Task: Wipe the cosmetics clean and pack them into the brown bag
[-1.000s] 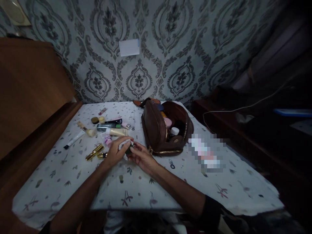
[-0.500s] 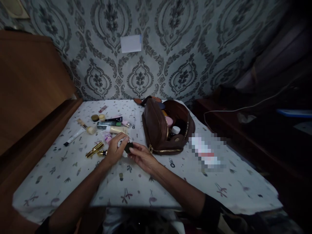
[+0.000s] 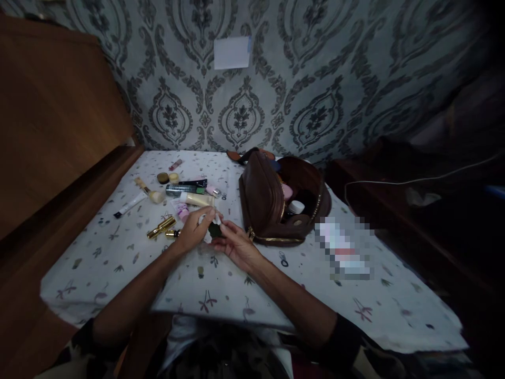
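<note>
Close together over the table's middle, my left hand (image 3: 193,230) and my right hand (image 3: 239,246) hold a small dark flat item (image 3: 215,230) between them. Its exact kind is not clear. White crumpled material (image 3: 207,237), maybe tissue, shows under my left fingers against the dark item. My right thumb and fingers pinch the item's right side. Just left of my left hand lie a gold tube (image 3: 161,228) and a smaller gold-capped piece (image 3: 172,233). A pink-and-white tube (image 3: 181,211) and a cream tube (image 3: 197,199) lie behind that hand.
An unzipped brown bag (image 3: 260,197) stands right of my hands, with a white-capped bottle (image 3: 296,207) inside. Further left are a brush (image 3: 150,191), a white tube (image 3: 130,205), a dark green tube (image 3: 185,190) and small jars (image 3: 162,178). A blurred-out packet (image 3: 344,250) lies at right.
The view has tilted down and shifted left, so everything sits further right and higher. Both hands still grip the dark item, which has turned slightly between my fingers.
</note>
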Tool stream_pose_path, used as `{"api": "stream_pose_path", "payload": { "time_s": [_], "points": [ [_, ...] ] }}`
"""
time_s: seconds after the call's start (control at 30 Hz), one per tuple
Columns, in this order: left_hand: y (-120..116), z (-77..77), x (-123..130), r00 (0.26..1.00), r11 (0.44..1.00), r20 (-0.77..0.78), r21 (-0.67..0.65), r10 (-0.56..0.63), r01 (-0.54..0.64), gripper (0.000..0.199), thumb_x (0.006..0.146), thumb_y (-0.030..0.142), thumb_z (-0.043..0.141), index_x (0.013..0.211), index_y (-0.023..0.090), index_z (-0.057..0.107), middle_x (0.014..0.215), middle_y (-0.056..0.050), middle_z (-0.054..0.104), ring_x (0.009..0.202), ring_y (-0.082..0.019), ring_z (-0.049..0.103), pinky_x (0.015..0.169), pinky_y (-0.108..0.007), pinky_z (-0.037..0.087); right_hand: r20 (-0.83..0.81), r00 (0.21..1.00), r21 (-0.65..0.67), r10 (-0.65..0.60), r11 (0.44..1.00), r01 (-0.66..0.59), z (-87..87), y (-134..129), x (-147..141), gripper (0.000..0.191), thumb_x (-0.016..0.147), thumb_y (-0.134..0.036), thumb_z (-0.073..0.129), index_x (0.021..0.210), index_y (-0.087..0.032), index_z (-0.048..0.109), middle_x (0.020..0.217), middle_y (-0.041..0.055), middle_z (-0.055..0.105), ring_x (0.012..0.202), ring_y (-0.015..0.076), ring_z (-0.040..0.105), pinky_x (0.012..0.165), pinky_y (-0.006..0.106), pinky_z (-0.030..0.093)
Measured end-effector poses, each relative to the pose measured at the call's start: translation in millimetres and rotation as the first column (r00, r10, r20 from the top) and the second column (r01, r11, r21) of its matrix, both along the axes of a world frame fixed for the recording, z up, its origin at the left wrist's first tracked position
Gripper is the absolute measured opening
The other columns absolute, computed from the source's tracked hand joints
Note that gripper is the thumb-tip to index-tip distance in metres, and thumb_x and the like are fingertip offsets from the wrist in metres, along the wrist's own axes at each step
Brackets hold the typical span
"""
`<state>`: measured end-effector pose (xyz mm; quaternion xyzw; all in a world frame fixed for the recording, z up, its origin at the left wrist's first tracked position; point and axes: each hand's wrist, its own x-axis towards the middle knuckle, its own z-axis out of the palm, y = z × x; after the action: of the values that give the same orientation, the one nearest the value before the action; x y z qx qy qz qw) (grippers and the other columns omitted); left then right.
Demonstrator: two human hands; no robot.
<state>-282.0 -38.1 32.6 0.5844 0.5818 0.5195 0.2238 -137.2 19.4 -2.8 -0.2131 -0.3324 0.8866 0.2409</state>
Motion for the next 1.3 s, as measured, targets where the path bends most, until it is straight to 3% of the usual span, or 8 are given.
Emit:
{"api": "stream_pose_path", "payload": {
  "time_s": [0.1,0.23,0.43,0.6,0.97,1.1,1.2,1.3],
  "points": [
    [-1.0,2.0,1.0,0.995,0.994,0.010,-0.044,-0.095,0.095,0.049,0.098,0.054,0.037,0.095,0.018,0.070,0.094,-0.006,0.072,0.092,-0.021,0.065,0.087,-0.032,0.048,0.006,0.999,-0.022,-0.049,0.999,0.049,-1.0,0.4,-1.4,0.046,0.063,-0.036,0.091,0.097,-0.021,0.063,0.077,-0.0017,0.070,0.063,0.0122,0.067,0.060,0.023,0.051],
    [-1.9,3.9,2.3,0.994,0.993,-0.002,-0.024,-0.112,0.112,0.047,0.098,0.054,0.039,0.093,0.017,0.069,0.094,-0.007,0.072,0.094,-0.022,0.065,0.088,-0.033,0.048,0.006,0.999,-0.031,-0.045,0.998,0.045,1.1,-1.2,-1.5,0.050,0.058,-0.029,0.093,0.100,-0.019,0.067,0.077,-0.0028,0.070,0.065,0.0103,0.065,0.064,0.023,0.051],
    [-1.5,4.5,4.4,0.998,0.998,-0.047,0.040,-0.038,0.040,0.041,0.097,0.047,0.043,0.081,0.017,0.065,0.081,-0.005,0.066,0.083,-0.020,0.062,0.080,-0.031,0.047,0.002,0.999,0.001,-0.051,0.999,0.051,1.0,-4.9,-2.6,0.044,0.058,-0.020,0.092,0.097,-0.019,0.069,0.076,-0.0043,0.068,0.066,0.0091,0.063,0.066,0.023,0.052],
    [-2.4,4.3,5.8,1.000,0.998,-0.016,0.065,0.023,-0.022,0.036,0.097,0.043,0.044,0.079,0.018,0.063,0.078,-0.004,0.063,0.078,-0.018,0.059,0.076,-0.030,0.045,0.010,0.999,0.006,-0.043,0.999,0.043,-1.3,-3.2,-4.4,0.039,0.054,-0.024,0.094,0.084,-0.016,0.071,0.078,-0.0010,0.071,0.067,0.0099,0.065,0.068,0.023,0.054],
    [-2.7,0.9,3.8,0.989,0.982,0.026,0.119,0.144,-0.146,0.037,0.095,0.046,0.047,0.075,0.018,0.059,0.067,0.001,0.056,0.066,-0.014,0.052,0.064,-0.026,0.041,0.010,1.000,0.027,0.025,0.999,-0.025,-4.4,-2.3,-2.7,0.036,0.057,-0.017,0.091,0.087,-0.016,0.072,0.081,-0.0011,0.072,0.069,0.0081,0.065,0.071,0.020,0.052],
    [-2.6,1.9,3.1,0.985,0.979,0.060,0.111,0.164,-0.170,0.040,0.095,0.049,0.046,0.075,0.018,0.061,0.065,0.002,0.057,0.064,-0.014,0.053,0.063,-0.025,0.042,0.003,0.998,0.060,0.063,0.996,-0.063,-3.7,-2.7,-0.8,0.045,0.061,-0.023,0.091,0.099,-0.020,0.068,0.082,-0.0025,0.073,0.065,0.0096,0.068,0.064,0.020,0.052],
    [-2.6,3.0,1.7,0.991,0.988,0.058,0.092,0.121,-0.126,0.041,0.097,0.048,0.044,0.086,0.017,0.067,0.076,-0.001,0.064,0.073,-0.016,0.059,0.071,-0.026,0.045,0.003,0.997,0.049,0.079,0.996,-0.079,-1.6,-3.0,-0.5,0.050,0.060,-0.029,0.092,0.102,-0.021,0.065,0.084,-0.0022,0.073,0.063,0.0124,0.071,0.059,0.021,0.052],
    [-2.9,4.1,0.6,0.998,0.999,0.055,0.031,-0.024,0.022,0.042,0.098,0.049,0.043,0.100,0.016,0.070,0.093,-0.005,0.071,0.090,-0.020,0.064,0.085,-0.029,0.048,-0.004,0.999,0.007,0.038,0.999,-0.038,0.1,-3.3,-1.0,0.054,0.059,-0.032,0.093,0.103,-0.022,0.063,0.078,-0.0044,0.072,0.062,0.0135,0.072,0.054,0.019,0.051]
  ]
}}
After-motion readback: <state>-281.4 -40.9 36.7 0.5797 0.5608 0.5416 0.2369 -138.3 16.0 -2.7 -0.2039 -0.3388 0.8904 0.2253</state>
